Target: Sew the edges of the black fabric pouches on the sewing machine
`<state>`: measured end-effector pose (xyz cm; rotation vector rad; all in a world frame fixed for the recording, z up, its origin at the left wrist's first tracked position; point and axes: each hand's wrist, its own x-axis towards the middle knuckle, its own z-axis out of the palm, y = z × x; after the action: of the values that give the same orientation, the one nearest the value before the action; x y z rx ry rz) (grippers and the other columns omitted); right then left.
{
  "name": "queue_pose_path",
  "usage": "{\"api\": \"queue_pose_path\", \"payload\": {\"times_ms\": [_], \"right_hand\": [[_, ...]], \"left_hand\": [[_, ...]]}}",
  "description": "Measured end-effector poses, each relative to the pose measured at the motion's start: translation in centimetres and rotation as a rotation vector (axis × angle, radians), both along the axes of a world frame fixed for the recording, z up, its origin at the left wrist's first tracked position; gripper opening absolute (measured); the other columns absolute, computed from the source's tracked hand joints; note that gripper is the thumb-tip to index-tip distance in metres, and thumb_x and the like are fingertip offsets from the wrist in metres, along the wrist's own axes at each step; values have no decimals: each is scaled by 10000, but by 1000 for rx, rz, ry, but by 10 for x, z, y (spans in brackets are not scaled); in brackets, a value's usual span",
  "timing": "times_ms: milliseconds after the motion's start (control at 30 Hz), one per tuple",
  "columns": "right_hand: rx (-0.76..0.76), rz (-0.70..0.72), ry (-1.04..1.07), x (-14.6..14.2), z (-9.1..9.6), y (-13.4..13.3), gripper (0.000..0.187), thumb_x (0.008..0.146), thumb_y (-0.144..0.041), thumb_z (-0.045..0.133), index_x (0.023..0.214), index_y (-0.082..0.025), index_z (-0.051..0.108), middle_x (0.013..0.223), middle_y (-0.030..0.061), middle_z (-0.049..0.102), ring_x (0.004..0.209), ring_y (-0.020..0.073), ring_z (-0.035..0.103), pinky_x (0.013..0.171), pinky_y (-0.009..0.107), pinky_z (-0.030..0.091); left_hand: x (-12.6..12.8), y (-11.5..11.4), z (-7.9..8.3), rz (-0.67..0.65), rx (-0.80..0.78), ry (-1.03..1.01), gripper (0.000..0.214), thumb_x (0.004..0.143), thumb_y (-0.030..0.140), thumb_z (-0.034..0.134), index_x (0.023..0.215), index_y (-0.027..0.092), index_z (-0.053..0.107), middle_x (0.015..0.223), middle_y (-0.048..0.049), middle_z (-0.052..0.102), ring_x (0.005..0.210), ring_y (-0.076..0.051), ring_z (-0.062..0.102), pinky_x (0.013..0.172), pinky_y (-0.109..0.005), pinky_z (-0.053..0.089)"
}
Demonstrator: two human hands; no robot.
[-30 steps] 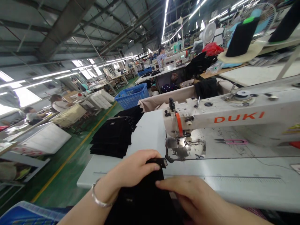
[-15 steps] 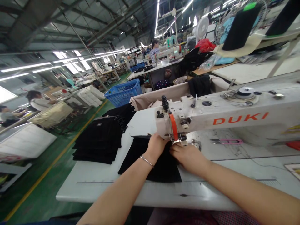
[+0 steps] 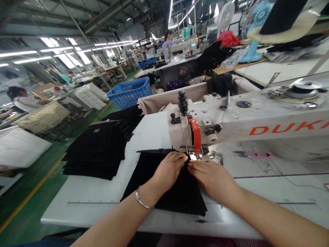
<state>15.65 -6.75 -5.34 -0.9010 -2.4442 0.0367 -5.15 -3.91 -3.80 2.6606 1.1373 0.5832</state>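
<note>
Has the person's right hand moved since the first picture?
Yes, forward: judged against the red-orange guard on the sewing machine, the right hand has moved away from the wearer and closer to the guard. It now touches the black fabric.

A smooth, pale blue-white sewing table (image 3: 84, 209) holds everything up. A thin dark ruler line (image 3: 92, 202) runs along near its front edge. On the left side sits a thick pile of folded black cloth pieces (image 3: 94, 145). In the middle, a flat black cloth piece (image 3: 182, 197) lies on the table and covers part of the ruler line. The big white metal sewing machine with orange letters (image 3: 236, 118) stands on the right. Small thread scissors with a pink handle (image 3: 259, 154) rest on its flat, pale base. One thin, dark loose thread (image 3: 303, 183) curls over the tabletop.
</note>
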Motion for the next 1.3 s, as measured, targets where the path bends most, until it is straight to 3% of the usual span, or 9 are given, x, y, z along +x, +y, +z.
{"api": "queue_pose_path", "payload": {"times_ms": [400,1133,1233,1300], "right_hand": [[-54,-50,-44,-2,2,1,289,851,-62,564,1106,-149,667,1126,69,701,974,234,668,812,388,536],[-116,-25,-85,-8,2,1,280,855,-56,528,1078,-139,676,1118,107,688,1042,252,643,812,367,532],[-128,-27,-70,-7,3,-1,296,865,-72,518,1110,-144,667,1138,105,684,1046,247,641,819,375,535],[-137,-15,-65,1,9,-4,326,866,-81,505,1144,-163,653,1178,91,677,1060,235,636,861,393,528]], "left_hand": [[-6,13,-1,-78,49,-33,240,952,145,526,1160,148,646,1180,-92,668,1119,-213,605,1011,-414,511],[-5,10,4,-50,-36,-3,268,937,109,524,1177,156,633,1206,-71,662,1148,-195,578,1036,-376,483],[-6,7,11,-54,-62,22,281,949,124,508,1200,178,622,1227,-59,656,1187,-186,566,1067,-373,461],[-7,-5,20,-58,-97,56,328,949,243,558,1271,183,578,1302,-84,615,1256,-211,528,1109,-414,424]]}}
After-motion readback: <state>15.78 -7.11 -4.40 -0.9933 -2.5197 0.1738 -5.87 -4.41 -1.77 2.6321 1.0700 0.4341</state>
